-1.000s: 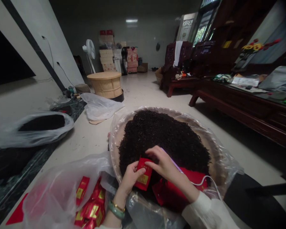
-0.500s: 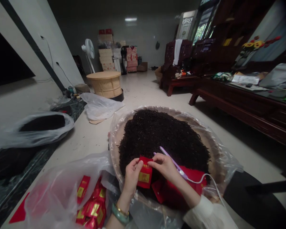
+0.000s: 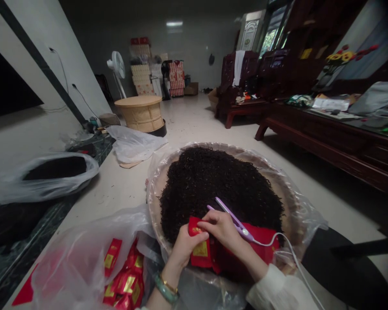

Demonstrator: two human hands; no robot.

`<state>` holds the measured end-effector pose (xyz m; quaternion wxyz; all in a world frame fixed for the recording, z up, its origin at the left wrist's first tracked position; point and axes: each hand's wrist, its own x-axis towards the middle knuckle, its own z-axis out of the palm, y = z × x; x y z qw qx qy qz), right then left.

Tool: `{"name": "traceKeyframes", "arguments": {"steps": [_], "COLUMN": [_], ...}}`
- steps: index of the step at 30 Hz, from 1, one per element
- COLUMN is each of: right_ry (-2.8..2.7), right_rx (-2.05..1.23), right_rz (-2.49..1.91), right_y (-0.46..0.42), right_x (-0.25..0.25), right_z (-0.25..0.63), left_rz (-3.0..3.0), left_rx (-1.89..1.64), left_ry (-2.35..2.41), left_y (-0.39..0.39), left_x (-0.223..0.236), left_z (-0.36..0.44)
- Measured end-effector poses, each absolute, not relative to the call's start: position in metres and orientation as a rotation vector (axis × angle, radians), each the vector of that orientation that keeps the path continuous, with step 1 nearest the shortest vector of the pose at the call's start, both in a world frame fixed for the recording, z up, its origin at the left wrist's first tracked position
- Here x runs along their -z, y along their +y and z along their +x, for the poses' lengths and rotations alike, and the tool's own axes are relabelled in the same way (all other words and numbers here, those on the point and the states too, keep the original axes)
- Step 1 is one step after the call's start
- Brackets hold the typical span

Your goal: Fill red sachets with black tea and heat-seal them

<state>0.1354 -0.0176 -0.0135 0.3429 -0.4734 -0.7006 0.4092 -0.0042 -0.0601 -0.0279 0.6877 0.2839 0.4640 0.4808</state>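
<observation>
Between my two hands is a small red packet with a gold label, held over the near rim of a round basket lined with clear plastic. My left hand grips the packet's left side, thumb across its front. The fingers of my right hand pinch its top edge. Dark, twisted dry leaves that look like tea fill the basket. A purple hair straightener with a white cord lies by my right hand, partly hidden by it. More red packaging rests under my right forearm.
At lower left a clear plastic bag holds several red packets. Another bag of dark leaves sits farther left. A dark wooden table runs along the right. A round wooden stand and a fan are beyond.
My left thumb has moved down and across the packet's front. The packet is slightly lower, and my right fingers have shifted along its top. The view has shifted slightly.
</observation>
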Motion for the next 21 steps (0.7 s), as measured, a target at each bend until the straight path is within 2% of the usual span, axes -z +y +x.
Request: {"name": "traceKeyframes", "arguments": {"steps": [3,6,9,15,21], "right_ry": [-1.974,-2.094,-2.213,-2.157,-2.032], "right_rx": [-0.722,-0.263,-0.067,-0.291,-0.525], "right_rz": [-1.284,-1.557,-1.775,-1.712,-1.571], "right_y": [-0.012,-0.007,-0.007,-0.004,0.007], "right_x": [0.015,0.023,0.036,0.049,0.032], "right_z": [0.148,0.165,0.177,0.186,0.202], "left_rz": [0.548,0.48,0.468,0.483,0.516], "left_rx": [-1.081,-1.105,-1.148,-1.155,-1.148], "left_ry": [1.058,1.059,1.053,1.031,1.022], "left_y": [-0.06,-0.06,-0.06,-0.062,-0.063], "left_x": [0.031,0.03,0.031,0.037,0.038], "left_z": [-0.003,-0.004,-0.006,-0.006,-0.007]}}
